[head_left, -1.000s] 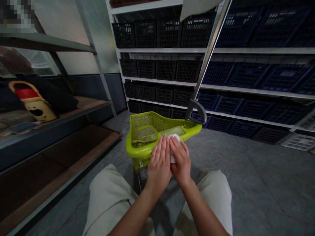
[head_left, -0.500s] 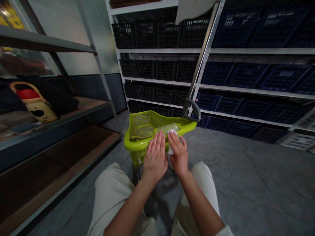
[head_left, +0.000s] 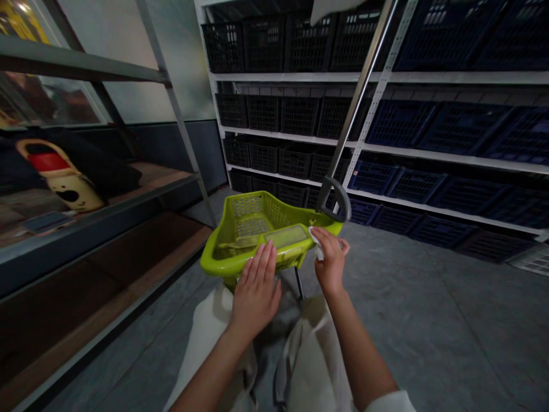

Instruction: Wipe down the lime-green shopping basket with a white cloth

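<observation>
A lime-green plastic basket cart [head_left: 227,266] stands in front of my knees, with a grey handle loop [head_left: 342,200] and a metal pole [head_left: 357,100] rising at its right end. My left hand [head_left: 257,286] lies flat against the near rim, fingers stretched out and holding nothing. Farther right, my right hand [head_left: 331,258] pinches a crumpled white tissue [head_left: 316,246] against the rim, beside a clear panel [head_left: 286,237] set into it. Part of the tissue is hidden under my fingers.
White metal shelving [head_left: 295,77] with rows of black crates [head_left: 263,111] and blue crates [head_left: 401,123] stands behind the cart. At left, a rack [head_left: 171,186] holds a bottle with a red lid [head_left: 71,183] and a phone-like flat object [head_left: 48,222]. Grey floor [head_left: 412,297] lies to the right.
My right hand has slid right along the rim with the tissue, and my left hand has shifted left and down. The hands are now farther apart. The camera view has shifted slightly.
</observation>
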`<state>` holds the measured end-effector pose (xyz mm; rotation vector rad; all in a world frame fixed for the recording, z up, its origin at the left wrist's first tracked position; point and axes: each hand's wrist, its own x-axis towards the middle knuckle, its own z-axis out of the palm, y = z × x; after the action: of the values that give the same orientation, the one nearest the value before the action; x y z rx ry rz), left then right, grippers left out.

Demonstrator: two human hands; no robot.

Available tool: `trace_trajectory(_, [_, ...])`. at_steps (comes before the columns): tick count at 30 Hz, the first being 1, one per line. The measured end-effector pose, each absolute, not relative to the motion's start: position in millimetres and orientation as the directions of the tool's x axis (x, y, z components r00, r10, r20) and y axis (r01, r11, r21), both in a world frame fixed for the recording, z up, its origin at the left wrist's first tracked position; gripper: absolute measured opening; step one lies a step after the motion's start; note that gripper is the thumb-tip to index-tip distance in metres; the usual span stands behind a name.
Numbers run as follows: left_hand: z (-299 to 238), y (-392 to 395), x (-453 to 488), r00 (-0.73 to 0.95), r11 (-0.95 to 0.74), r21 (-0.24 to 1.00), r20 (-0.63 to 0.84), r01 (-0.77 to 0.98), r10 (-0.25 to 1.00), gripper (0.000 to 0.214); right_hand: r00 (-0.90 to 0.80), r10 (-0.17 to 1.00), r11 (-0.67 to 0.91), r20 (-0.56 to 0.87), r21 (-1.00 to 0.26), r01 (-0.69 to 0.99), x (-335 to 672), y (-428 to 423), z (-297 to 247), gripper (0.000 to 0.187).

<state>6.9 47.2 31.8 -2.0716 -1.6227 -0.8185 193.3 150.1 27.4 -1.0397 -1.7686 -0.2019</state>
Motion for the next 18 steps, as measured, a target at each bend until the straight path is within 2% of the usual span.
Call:
trace_trajectory(7, [29, 74, 3, 0.150, -0.255, 0.063, 0.662, 0.965, 0.734, 0.077, -0.112, 0.486, 0.668, 0.867, -0.286, 0.687, 199, 177, 21, 0.065])
trace_trajectory(18, [38, 104, -9, 0.186, -0.336, 0.132, 0.623, 0.933, 0.760, 0.072, -0.055, 0.503, 0.634, 0.862, -0.325, 0.702, 196, 184, 19, 0.066])
